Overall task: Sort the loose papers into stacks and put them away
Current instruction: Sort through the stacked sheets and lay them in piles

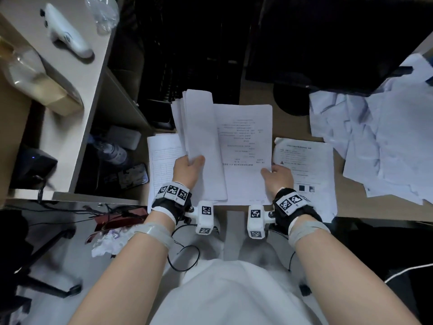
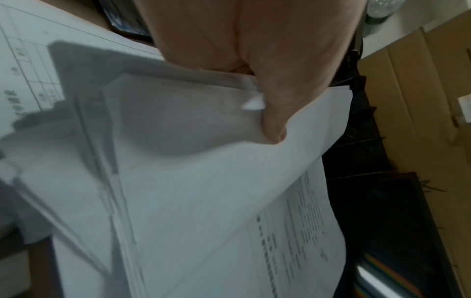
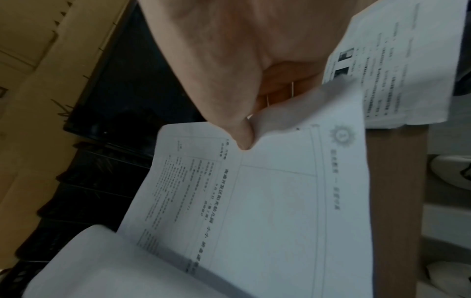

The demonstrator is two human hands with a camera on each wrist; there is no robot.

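My left hand [image 1: 190,165] grips a thick sheaf of blank-backed sheets [image 1: 201,139], lifted and turned up on edge; the thumb lies over them in the left wrist view [image 2: 274,121]. My right hand [image 1: 275,174] pinches the near right corner of a printed sheet [image 1: 246,146] that lies flat beside the sheaf; thumb on top, fingers under [image 3: 242,137]. A stack with a ruled form [image 1: 164,160] lies under the left hand. Another printed stack [image 1: 307,165] lies right of the right hand. A heap of loose crumpled papers [image 1: 384,141] covers the desk's right side.
The brown desk [image 1: 295,127] carries a dark monitor with a round base [image 1: 290,99] at the back. A black wire rack [image 1: 178,66] stands behind the papers. Left is a shelf unit [image 1: 77,113] with a bottle and a phone. Chair legs and litter lie on the floor.
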